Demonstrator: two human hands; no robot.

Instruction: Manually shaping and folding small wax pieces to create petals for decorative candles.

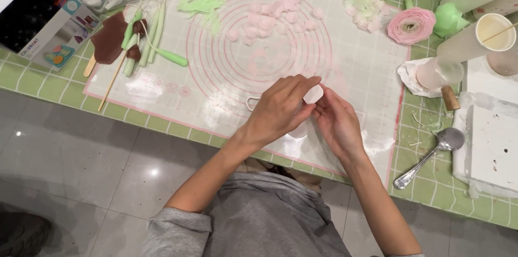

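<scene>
Petals (270, 19), stems (148, 33) and spoon (431, 154) surround both hands.

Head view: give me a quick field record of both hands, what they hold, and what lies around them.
left hand: fingers curled over a small pale petal-shaped piece
right hand: fingertips touching the same piece from below
surface: translucent mat with pink rings on a green checked tablecloth
on mat: loose pink petals, green stems
right side: finished pink flower, metal spoon, white block
left side: brown piece on a stick
</scene>
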